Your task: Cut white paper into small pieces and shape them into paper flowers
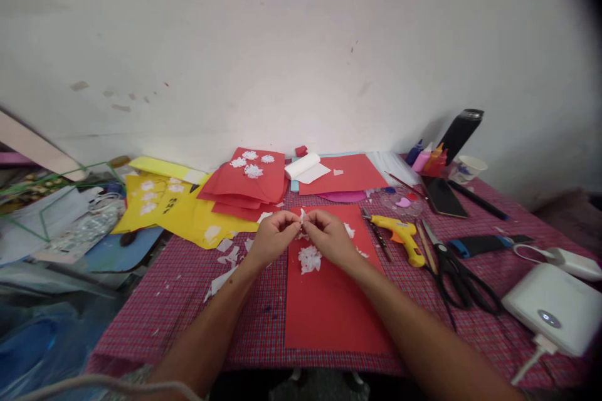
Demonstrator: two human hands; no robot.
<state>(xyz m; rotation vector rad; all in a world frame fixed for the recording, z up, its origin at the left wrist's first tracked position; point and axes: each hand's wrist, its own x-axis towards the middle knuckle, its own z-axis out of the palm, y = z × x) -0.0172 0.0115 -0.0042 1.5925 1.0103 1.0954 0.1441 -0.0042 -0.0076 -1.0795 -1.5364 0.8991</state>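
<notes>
My left hand (277, 235) and my right hand (328, 235) meet above a red paper sheet (336, 316). Between their closed fingertips is a small piece of white paper (302, 215), pinched from both sides. Just below the hands, a white paper flower (309, 259) lies on the red sheet. More white paper bits show past my right hand, partly covered by it. Torn white paper scraps (227, 255) are scattered on the tablecloth beside my left hand.
Red sheets with white paper flowers (253, 171) lie at the back, near a white paper roll (303, 166). Yellow papers (188, 216) are at left. To the right are a yellow glue gun (395, 225), black-handled scissors (458, 276), a blue-black cutter (480, 245) and a white router-like box (555, 307).
</notes>
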